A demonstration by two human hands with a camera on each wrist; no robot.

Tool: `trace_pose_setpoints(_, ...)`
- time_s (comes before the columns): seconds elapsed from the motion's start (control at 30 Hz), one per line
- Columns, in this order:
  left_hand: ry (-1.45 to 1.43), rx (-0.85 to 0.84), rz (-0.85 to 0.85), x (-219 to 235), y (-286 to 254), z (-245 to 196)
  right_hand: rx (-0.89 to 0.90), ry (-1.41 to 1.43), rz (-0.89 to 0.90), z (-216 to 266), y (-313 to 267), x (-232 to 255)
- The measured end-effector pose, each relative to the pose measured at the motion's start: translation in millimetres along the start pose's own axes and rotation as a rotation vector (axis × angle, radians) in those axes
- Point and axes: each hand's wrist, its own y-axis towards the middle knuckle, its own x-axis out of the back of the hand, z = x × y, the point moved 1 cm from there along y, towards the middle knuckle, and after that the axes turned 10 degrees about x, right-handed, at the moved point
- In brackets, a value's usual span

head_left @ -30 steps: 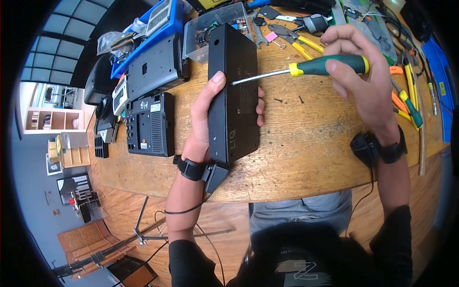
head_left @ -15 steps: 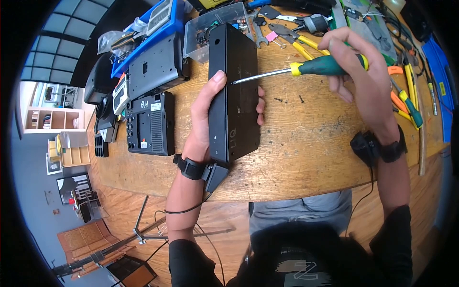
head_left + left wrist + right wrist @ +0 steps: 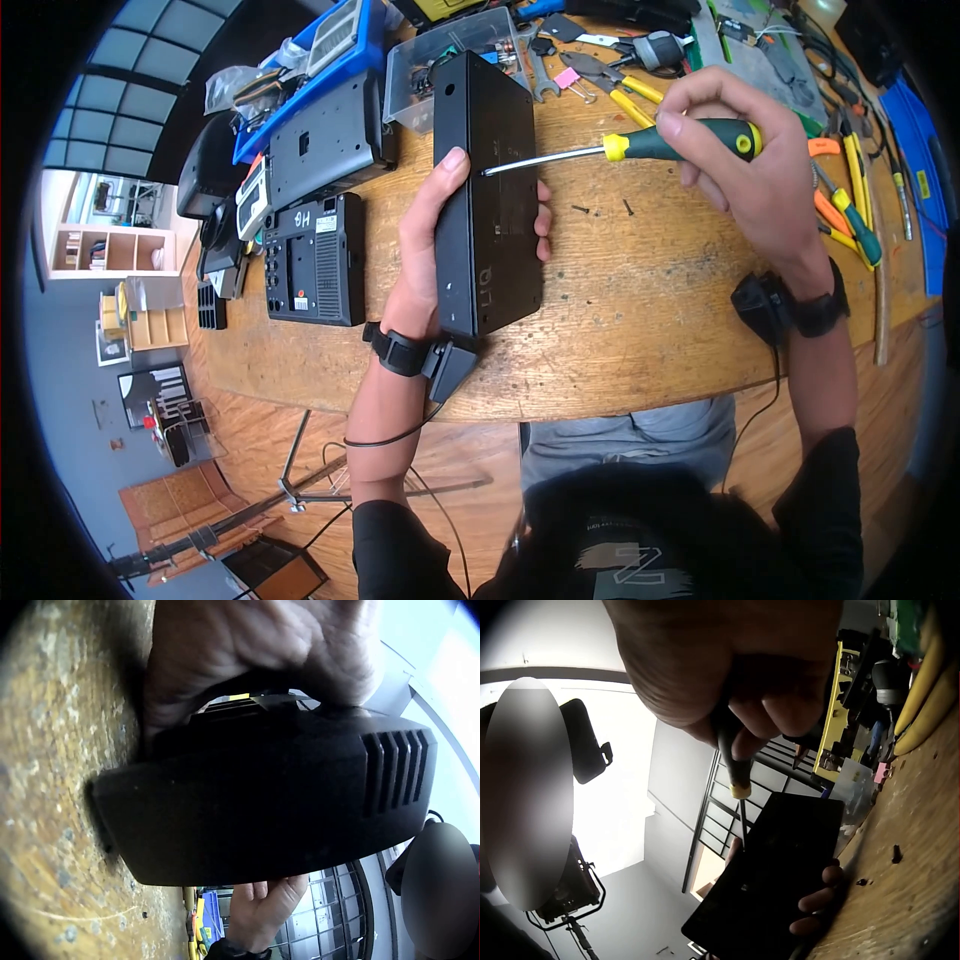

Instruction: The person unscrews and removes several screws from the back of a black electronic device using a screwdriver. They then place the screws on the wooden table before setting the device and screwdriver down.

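My left hand [image 3: 424, 225] grips a black box-shaped device [image 3: 508, 235] on edge over the table, thumb on its narrow side and fingertips round the far side. Vent slots show at one end of the device [image 3: 262, 817] in the left wrist view. My right hand [image 3: 750, 150] holds a screwdriver [image 3: 640, 146] by its green and yellow handle, fingers curled round it. The shaft runs left, its tip at a small hole near the device's edge. In the right wrist view the screwdriver [image 3: 740, 787] points down at the dark face. Two small screws [image 3: 605, 209] lie on the wood right of the device.
Left of the device lie a black unit marked HG [image 3: 315, 260] and a larger black casing [image 3: 325, 140]. Behind stand a clear plastic bin [image 3: 410, 100] and a blue tray [image 3: 250, 140]. Yellow-handled pliers [image 3: 635, 105] and other tools crowd the back right of the wooden table [image 3: 620, 330].
My right fingers have shifted round the screwdriver handle, extending and curling again, and the handle has turned. The tip stays at the same hole; the device has hardly moved.
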Motion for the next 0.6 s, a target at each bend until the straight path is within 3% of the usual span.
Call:
trace_pose_setpoints(0.13,-0.018,-0.008,-0.007,-0.2,-0.1,-0.7,0.122,0.079,-0.102,-0.3,0.7,-10.4)
trace_pose_setpoints(0.3,-0.027,-0.005,-0.010,-0.5,-0.3,-1.2,-0.097,-0.004,0.049,-0.3,3.0,0.6)
trace_pose_setpoints(0.37,-0.040,-0.009,-0.014,-0.6,-0.5,-0.9,0.061,-0.070,0.044,-8.5,2.7,1.8)
trace_pose_setpoints(0.43,-0.043,-0.016,0.004,-0.2,-0.3,-1.5,0.090,-0.026,-0.015,-9.9,3.7,1.6)
trace_pose_setpoints(0.5,-0.033,-0.011,0.017,1.0,1.4,-0.7,-0.023,0.125,-0.134,-6.8,1.8,0.8)
trace_pose_setpoints(0.6,-0.001,-0.006,0.014,5.8,1.8,-0.3,0.119,0.515,-0.392,-5.3,12.3,-4.7)
